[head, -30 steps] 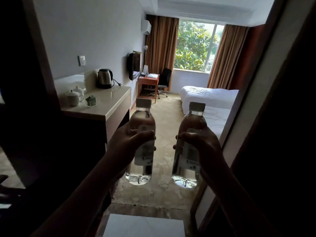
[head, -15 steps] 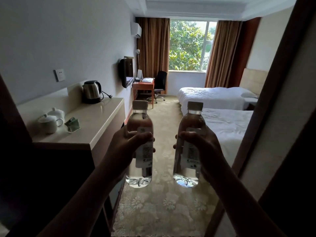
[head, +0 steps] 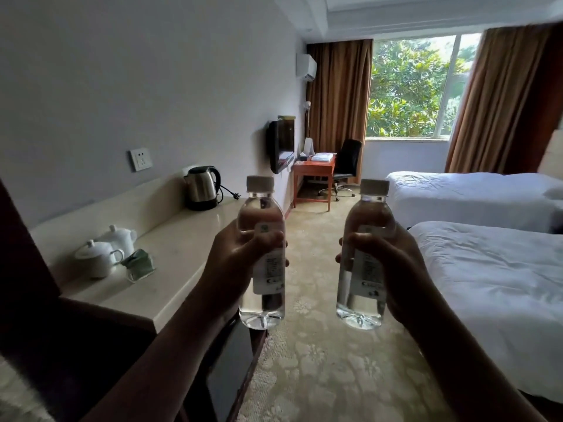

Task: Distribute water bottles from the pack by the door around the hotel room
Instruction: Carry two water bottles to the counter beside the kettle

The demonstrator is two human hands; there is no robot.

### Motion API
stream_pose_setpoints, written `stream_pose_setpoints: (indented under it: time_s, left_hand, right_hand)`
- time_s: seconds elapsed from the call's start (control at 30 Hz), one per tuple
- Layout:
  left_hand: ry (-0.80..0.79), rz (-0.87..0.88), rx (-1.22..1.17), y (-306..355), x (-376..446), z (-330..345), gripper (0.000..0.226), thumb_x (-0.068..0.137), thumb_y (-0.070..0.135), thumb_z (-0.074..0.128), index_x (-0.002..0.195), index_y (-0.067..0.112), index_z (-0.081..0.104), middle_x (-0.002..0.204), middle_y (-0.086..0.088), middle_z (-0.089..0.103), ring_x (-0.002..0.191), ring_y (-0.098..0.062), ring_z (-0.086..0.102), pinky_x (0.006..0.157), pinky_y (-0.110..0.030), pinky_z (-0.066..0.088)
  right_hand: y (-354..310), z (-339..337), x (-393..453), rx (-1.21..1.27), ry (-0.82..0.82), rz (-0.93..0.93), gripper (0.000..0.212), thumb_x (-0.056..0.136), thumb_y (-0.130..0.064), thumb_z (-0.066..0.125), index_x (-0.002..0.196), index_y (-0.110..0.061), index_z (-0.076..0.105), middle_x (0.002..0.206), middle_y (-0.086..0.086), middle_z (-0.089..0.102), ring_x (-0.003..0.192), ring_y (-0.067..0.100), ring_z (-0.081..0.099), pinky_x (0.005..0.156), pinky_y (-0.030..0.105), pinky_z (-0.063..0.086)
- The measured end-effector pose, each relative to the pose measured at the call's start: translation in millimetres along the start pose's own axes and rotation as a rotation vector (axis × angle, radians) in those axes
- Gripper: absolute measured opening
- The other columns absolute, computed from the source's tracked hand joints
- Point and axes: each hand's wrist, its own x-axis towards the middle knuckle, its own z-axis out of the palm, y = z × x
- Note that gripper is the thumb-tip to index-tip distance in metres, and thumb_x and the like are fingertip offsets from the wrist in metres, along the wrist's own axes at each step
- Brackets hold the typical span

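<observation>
Bottles, qty 2, capped, full: left bottle [head: 262,254] clasped in left hand [head: 234,266], right bottle [head: 364,257] in right hand [head: 393,269], upright, mid-air beside surface [head: 179,257]. Step: carrying in. Next prob: set one down nr kettle [head: 201,187].
</observation>
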Motion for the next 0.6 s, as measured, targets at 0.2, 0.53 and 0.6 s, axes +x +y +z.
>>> stream_pose_setpoints:
  time_s: [0.2,0.53,0.6]
  left_hand:
    - [0.046,0.027,0.031,-38,81,-7,0.049,0.063,0.039,0.07,0.101,0.008,0.065,0.084,-0.013,0.066,0.069,-0.026,0.068,0.058,-0.029,0.055]
    - [0.138,0.066,0.028,-135,253,-75,0.038,0.064,0.042,0.067,0.095,0.02,0.068,0.083,-0.006,0.069,0.071,-0.026,0.07,0.062,-0.03,0.057]
    - [0.151,0.061,-0.008,-154,295,-85,0.034,0.064,0.041,0.067,0.093,0.023,0.068,0.081,-0.005,0.067,0.069,-0.025,0.07,0.061,-0.029,0.056]
  right_hand:
    - [40,-3,94,0.041,-0.097,-0.021,0.017,0.071,-0.012,0.066,0.087,-0.018,0.066,0.082,0.015,0.062,0.067,0.03,0.063,0.059,0.036,0.056]
    - [148,38,280,-0.038,-0.092,0.009,0.029,0.07,-0.018,0.066,0.098,-0.014,0.061,0.082,0.011,0.067,0.07,0.029,0.068,0.064,0.038,0.058]
    - [166,46,323,-0.073,-0.09,0.008,0.028,0.071,-0.017,0.066,0.099,-0.013,0.061,0.078,0.006,0.068,0.069,0.027,0.069,0.066,0.04,0.058]
